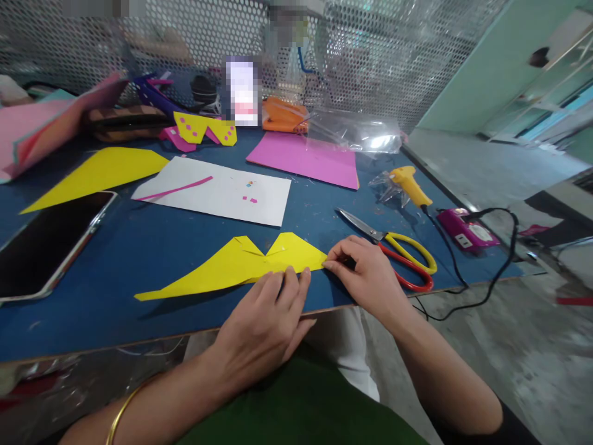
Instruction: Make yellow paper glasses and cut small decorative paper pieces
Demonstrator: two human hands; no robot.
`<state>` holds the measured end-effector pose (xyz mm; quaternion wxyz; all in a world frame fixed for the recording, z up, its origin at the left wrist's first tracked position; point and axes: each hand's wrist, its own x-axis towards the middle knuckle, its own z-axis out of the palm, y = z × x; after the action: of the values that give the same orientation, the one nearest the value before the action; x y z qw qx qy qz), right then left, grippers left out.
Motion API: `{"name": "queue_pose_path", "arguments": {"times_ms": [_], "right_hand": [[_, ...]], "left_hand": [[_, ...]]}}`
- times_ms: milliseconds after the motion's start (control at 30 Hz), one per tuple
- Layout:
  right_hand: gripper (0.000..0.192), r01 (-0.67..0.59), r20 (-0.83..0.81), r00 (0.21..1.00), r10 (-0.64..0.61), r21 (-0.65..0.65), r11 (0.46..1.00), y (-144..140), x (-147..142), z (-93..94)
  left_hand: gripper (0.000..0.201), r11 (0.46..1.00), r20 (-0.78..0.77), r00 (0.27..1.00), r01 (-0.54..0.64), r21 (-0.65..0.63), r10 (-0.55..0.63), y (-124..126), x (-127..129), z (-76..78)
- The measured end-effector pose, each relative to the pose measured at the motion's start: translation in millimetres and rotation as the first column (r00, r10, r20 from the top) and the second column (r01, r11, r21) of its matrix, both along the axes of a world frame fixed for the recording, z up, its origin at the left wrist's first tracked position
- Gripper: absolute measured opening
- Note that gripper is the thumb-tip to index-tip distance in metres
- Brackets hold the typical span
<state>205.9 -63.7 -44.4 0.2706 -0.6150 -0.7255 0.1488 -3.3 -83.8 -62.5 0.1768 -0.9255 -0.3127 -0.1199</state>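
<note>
Here the yellow paper (241,264) is lying flat on the blue surface (139,247), close to its near edge, its long axis running left to right: a long pointed wing is stretching away to the left, while a shorter folded part is ending in a tip at the right. Both hands are sitting at that right end, so the bulk of the sheet is lying to the left of them.

The right hand (365,272) is nearer the tip; its fingers are curled and its fingertips (330,262) are pinching or pressing the paper's right corner, touching it. The left hand (264,321) is lying palm down and nearly flat, fingers together and extended, their ends resting on the paper's lower edge just beside the middle fold, pinning it rather than gripping anything.

Scissors (393,247) with yellow and red handles are lying just beyond the right hand, blades pointing left and away. A glue gun (410,185) is sitting farther back on the right, and a phone (46,244) is lying well apart at the left.
</note>
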Motion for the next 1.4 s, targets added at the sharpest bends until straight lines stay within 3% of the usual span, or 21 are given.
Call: {"name": "queue_pose_path", "arguments": {"times_ms": [433,700,967,1200,1400], "right_hand": [[0.019,-0.008,-0.113,0.994,0.003,-0.049,0.999,7.2,5.9,3.8],[0.015,0.053,-0.222,0.974,-0.046,0.029,0.998,-0.4,6.9,-2.6],[0.013,0.067,-0.069,0.995,-0.067,-0.012,0.998,-4.7,3.0,5.2],[0.013,0.044,-0.044,0.998,-0.055,-0.223,0.974,7.6,4.8,17.3],[0.009,0.054,0.159,0.987,0.011,-0.401,0.914,25.9,6.7,29.8]], "left_hand": [[0.060,1.000,0.037,0.999,-0.005,0.005,0.005,-0.1,0.8,0.7],[0.057,0.997,0.042,0.999,0.006,0.080,-0.010,0.0,0.8,0.5],[0.057,0.996,0.024,0.999,0.028,0.090,-0.030,1.3,0.0,-1.6],[0.056,0.997,0.032,0.999,0.028,0.069,-0.031,2.4,-1.7,-1.4],[0.055,0.997,0.062,0.997,0.031,0.066,-0.035,3.7,-2.6,-2.7]]}}
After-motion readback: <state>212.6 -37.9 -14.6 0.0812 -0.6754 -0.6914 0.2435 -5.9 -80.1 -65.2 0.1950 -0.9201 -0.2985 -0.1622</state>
